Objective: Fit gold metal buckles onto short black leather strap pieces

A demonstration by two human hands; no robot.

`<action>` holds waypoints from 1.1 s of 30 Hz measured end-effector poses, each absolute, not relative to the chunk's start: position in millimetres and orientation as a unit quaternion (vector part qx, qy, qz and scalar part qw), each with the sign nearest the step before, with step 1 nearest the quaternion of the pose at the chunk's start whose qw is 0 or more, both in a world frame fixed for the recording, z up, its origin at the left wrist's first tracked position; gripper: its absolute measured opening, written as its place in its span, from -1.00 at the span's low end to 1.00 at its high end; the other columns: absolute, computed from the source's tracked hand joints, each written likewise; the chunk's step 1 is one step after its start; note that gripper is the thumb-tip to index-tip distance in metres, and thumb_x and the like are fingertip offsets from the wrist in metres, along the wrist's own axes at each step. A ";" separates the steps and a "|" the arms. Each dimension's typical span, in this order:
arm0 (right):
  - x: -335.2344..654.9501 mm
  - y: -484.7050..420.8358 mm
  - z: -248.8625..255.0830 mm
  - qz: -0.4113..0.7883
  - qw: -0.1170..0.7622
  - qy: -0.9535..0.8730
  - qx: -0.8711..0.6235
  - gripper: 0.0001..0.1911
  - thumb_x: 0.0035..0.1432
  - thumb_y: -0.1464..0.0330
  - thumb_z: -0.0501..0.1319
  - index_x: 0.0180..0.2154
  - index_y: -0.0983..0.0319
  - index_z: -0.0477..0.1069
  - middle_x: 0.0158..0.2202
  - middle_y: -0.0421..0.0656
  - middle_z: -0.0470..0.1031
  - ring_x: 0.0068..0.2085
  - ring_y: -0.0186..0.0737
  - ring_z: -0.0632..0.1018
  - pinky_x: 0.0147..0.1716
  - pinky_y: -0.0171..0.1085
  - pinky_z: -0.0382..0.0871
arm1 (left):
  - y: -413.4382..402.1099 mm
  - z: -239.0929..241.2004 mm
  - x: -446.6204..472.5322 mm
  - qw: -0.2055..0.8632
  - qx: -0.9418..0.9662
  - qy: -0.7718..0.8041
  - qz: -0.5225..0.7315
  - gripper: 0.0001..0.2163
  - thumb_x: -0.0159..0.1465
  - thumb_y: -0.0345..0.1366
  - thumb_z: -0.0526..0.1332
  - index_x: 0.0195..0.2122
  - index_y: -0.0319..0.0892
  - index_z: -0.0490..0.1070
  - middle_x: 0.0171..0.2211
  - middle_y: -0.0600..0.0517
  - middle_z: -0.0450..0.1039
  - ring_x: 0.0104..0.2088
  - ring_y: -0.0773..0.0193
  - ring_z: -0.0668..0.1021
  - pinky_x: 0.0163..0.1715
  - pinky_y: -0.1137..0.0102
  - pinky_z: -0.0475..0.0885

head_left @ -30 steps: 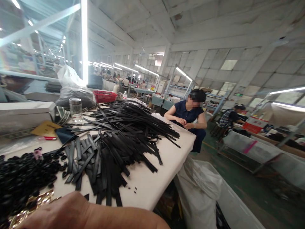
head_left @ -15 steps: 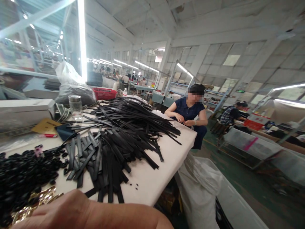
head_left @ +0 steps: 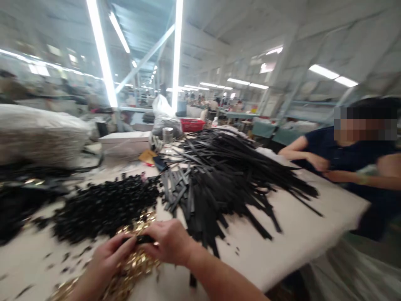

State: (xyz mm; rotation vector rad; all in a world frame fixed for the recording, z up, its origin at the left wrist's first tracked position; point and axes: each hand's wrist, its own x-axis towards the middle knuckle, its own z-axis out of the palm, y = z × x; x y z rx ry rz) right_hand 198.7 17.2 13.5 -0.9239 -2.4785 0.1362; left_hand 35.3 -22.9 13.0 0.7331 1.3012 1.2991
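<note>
My left hand point(head_left: 108, 257) and my right hand point(head_left: 167, 242) meet low in the frame, both pinching a small black piece point(head_left: 144, 239) between their fingertips. Under them lies a heap of gold metal buckles point(head_left: 131, 267). Just beyond is a pile of small black loops point(head_left: 103, 207). To the right of that lies a big heap of black straps point(head_left: 225, 175), short ones near, long ones farther back. The picture is blurred by motion.
A white table point(head_left: 300, 234) carries everything; its right edge drops off near a seated person in a dark blue top point(head_left: 344, 159). A glass jar point(head_left: 168, 136), a white box point(head_left: 125, 144), a red basket point(head_left: 191, 124) and a bulging plastic bag point(head_left: 37, 133) stand farther back.
The view has swung left and down. My left hand has come into sight and both hands now hold a small black piece; before, only my right hand and forearm showed at the bottom.
</note>
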 end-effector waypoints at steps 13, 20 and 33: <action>219.6 44.0 -6.3 0.113 0.288 -0.874 -0.374 -0.86 0.24 0.34 0.12 -0.17 0.18 0.38 -0.26 -0.18 0.54 -0.32 -0.21 0.54 -0.35 -0.30 0.24 | -28.4 28.1 -107.8 0.282 0.610 0.644 0.365 -0.68 0.23 -0.06 0.20 -0.14 -0.18 0.46 -0.25 -0.07 0.54 -0.26 0.16 0.56 -0.24 0.30 0.49; 217.8 47.4 -10.8 0.104 0.311 -0.868 -0.374 -0.83 0.24 0.36 0.09 -0.14 0.18 0.38 -0.24 -0.19 0.54 -0.33 -0.23 0.55 -0.33 -0.30 0.27 | -86.1 -38.3 -109.2 0.104 0.751 0.618 0.210 -0.33 0.22 0.10 0.15 0.30 -0.02 0.07 0.30 -0.13 0.12 0.26 -0.11 0.22 0.21 -0.03 0.18; 220.0 46.3 -5.0 0.077 0.301 -0.876 -0.370 -0.84 0.24 0.28 0.15 -0.20 0.19 0.45 -0.31 -0.17 0.54 -0.35 -0.27 0.55 -0.38 -0.36 0.24 | -5.8 13.5 -71.6 0.105 0.721 0.636 0.253 -0.76 0.32 -0.18 0.08 -0.20 -0.11 0.51 -0.18 -0.03 0.53 -0.16 0.18 0.53 -0.10 0.30 0.40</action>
